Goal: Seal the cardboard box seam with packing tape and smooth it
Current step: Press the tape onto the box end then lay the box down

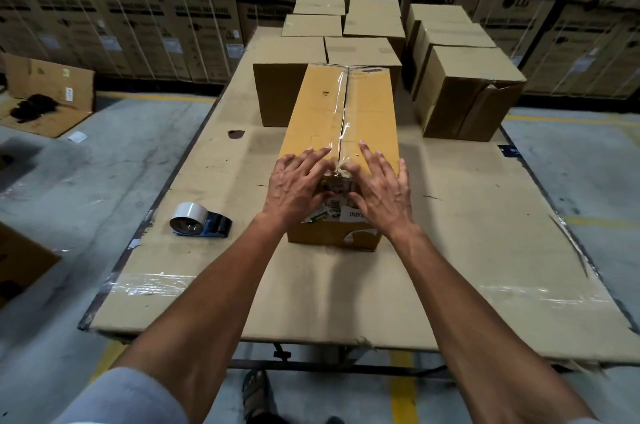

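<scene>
Both hands, the left hand (300, 183) and right hand (380, 186), press flat with fingers spread on the stiff box (341, 132), rubbing slippery tape (341, 112) down

Warehouse, dim light. Counter (485, 215) covered with flat cardboard sheets, glossy tape patches near its front corners, dark metal frame beneath. Behind counter: wall of stacked cartons (138, 25), strapped, printed "LG", filling whole back. On counter's far end: plain brown boxes (464, 91) in rows, tops closed. Floor (86, 164) grey concrete, scuffed, yellow lines (401, 399) beside and below counter. Left of counter on floor: opened flat cardboard (48, 91) with dark clumps lying on it.
</scene>
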